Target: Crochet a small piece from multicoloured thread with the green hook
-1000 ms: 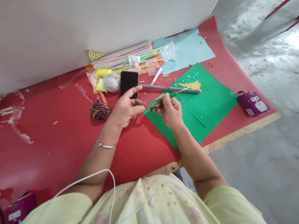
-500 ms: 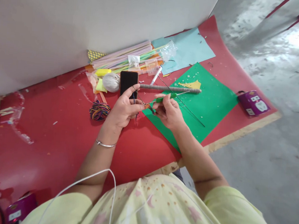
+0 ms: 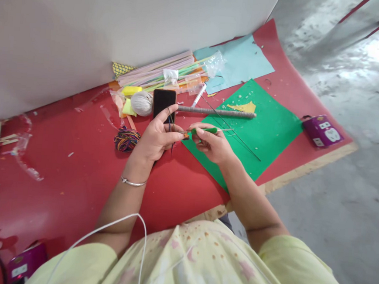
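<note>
While the left hand (image 3: 159, 135) keeps pinching the small orange piece (image 3: 185, 135) between thumb and fingertips, with dark yarn (image 3: 170, 124) looped over its raised forefinger, the right hand (image 3: 213, 143) has brought the green-handled hook (image 3: 206, 130) down flatter than it lay a second ago. Then the handle slanted up toward the grey stick (image 3: 216, 112); now it lies nearly level, with its tip at the orange piece. I judge that to be another stitch being worked into the piece, which sits between the two hands, above the near left corner of the green sheet (image 3: 269, 126). The right hand is closed around the hook handle, thumb on top.

From the head view, the only containers I can make out are bags and a box. A clear plastic bag (image 3: 211, 65) lies by the far edge of the red mat (image 3: 75, 172), against the white wall (image 3: 119, 27), partly over a bundle of long pale straws (image 3: 158, 71); I cannot tell what is in it. A small purple box (image 3: 322, 130) sits shut near the right edge of the mat. A many-coloured yarn ball (image 3: 126, 139) and a grey yarn ball (image 3: 141, 103) lie loose beside the black phone (image 3: 164, 103).
</note>
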Available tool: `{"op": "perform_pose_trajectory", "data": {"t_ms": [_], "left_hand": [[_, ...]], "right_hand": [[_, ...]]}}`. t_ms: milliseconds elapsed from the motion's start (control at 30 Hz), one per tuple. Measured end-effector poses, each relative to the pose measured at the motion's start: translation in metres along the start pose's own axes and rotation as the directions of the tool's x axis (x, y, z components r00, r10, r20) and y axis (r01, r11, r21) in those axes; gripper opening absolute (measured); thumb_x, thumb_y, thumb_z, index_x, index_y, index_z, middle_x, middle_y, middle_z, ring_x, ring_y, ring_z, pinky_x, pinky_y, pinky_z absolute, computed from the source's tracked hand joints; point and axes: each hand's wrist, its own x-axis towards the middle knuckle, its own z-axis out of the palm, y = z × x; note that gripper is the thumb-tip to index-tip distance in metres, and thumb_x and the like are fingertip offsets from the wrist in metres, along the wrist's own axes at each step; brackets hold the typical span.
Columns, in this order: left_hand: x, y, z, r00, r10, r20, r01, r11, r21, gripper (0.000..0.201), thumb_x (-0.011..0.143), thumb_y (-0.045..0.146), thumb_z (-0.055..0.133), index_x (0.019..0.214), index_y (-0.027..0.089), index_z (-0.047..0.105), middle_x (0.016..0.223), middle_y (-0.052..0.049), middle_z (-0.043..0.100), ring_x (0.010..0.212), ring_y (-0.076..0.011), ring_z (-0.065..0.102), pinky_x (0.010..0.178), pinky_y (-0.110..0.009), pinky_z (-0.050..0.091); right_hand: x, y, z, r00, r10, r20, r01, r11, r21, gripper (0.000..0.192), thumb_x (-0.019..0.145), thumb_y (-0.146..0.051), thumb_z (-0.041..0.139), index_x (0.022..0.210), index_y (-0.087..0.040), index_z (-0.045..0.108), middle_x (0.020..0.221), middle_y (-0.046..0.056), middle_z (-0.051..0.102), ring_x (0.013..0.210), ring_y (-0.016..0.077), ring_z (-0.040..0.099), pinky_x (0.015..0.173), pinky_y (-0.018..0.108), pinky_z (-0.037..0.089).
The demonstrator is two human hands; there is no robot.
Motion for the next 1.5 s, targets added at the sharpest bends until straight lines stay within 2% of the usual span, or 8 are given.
{"op": "perform_pose_trajectory", "data": {"t_ms": [200,333,433,600,733,900,1067,1500], "left_hand": [[0.000,-0.005,-0.004,0.989,0.146,-0.013,-0.143,0.982,0.121,0.104,0.062,0.011,0.095,0.156,0.027,0.056,0.081,-0.001,0.077,0.062,-0.0132,0.068,0.057,-0.021,0.049],[0.000,-0.005,-0.004,0.982,0.187,-0.017,-0.182,0.972,0.151,0.103,0.063,0.012,0.096,0.157,0.025,0.055,0.082,-0.002,0.077,0.072,-0.0162,0.073,0.067,-0.024,0.056],[0.000,-0.005,-0.002,0.983,0.179,-0.026,-0.174,0.975,0.135,0.104,0.064,0.013,0.096,0.158,0.025,0.054,0.082,-0.002,0.077,0.071,-0.0156,0.072,0.064,-0.023,0.055],[0.004,-0.010,0.002,0.983,0.178,-0.050,-0.173,0.981,0.085,0.107,0.062,0.014,0.095,0.159,0.025,0.052,0.080,0.000,0.078,0.063,-0.0120,0.067,0.057,-0.020,0.049],[0.005,-0.009,0.005,0.981,0.156,-0.112,-0.155,0.988,0.018,0.118,0.062,0.014,0.094,0.167,0.027,0.042,0.080,0.003,0.078,0.049,-0.0059,0.054,0.045,-0.018,0.035],[0.002,-0.005,0.003,0.998,0.041,-0.045,-0.044,0.997,-0.060,0.116,0.061,0.012,0.091,0.165,0.026,0.044,0.080,0.004,0.078,0.039,-0.0005,0.036,0.038,-0.018,0.019],[0.001,-0.002,0.003,1.000,0.018,0.002,-0.018,0.998,-0.056,0.106,0.060,0.013,0.091,0.159,0.022,0.051,0.077,0.004,0.077,0.039,-0.0002,0.033,0.038,-0.018,0.018],[0.000,-0.001,0.003,1.000,0.013,0.008,-0.013,1.000,-0.021,0.092,0.060,0.016,0.091,0.146,0.019,0.058,0.075,0.003,0.076,0.039,-0.0004,0.033,0.039,-0.018,0.016]], "right_hand": [[-0.002,0.003,0.002,0.997,0.055,0.048,-0.054,0.998,-0.011,0.036,0.081,-0.051,0.087,0.098,-0.021,0.076,0.057,-0.009,0.060,0.038,0.0040,0.045,0.031,0.015,0.023],[-0.002,0.006,0.005,0.990,0.080,0.116,-0.087,0.995,0.054,0.042,0.080,-0.054,0.088,0.102,-0.023,0.070,0.074,-0.004,0.075,0.053,0.0137,0.072,0.034,0.018,0.044],[0.000,0.008,0.006,0.995,0.028,0.094,-0.037,0.995,0.093,0.043,0.078,-0.054,0.090,0.100,-0.022,0.071,0.074,-0.003,0.077,0.056,0.0132,0.074,0.039,0.018,0.051],[0.001,0.011,0.012,0.994,-0.100,-0.038,0.105,0.984,0.146,0.047,0.077,-0.057,0.091,0.104,-0.022,0.076,0.064,-0.006,0.072,0.041,0.0048,0.055,0.038,0.016,0.041],[0.000,0.011,0.015,0.983,-0.159,-0.091,0.169,0.977,0.126,0.049,0.080,-0.060,0.088,0.110,-0.024,0.076,0.067,-0.006,0.072,0.044,0.0051,0.053,0.040,0.018,0.040],[0.001,0.009,0.008,0.995,-0.095,-0.015,0.096,0.980,0.173,0.049,0.081,-0.064,0.085,0.107,-0.024,0.073,0.070,-0.006,0.073,0.044,0.0048,0.051,0.040,0.018,0.039],[0.005,0.006,0.004,1.000,0.009,-0.010,-0.007,0.984,0.178,0.050,0.096,-0.072,0.063,0.093,-0.022,0.066,0.062,-0.006,0.070,0.038,0.0043,0.044,0.037,0.017,0.034],[0.005,0.003,0.006,1.000,0.011,-0.024,-0.007,0.988,0.157,0.049,0.097,-0.074,0.059,0.098,-0.026,0.056,0.063,-0.006,0.075,0.035,0.0072,0.052,0.034,0.018,0.038]]}}
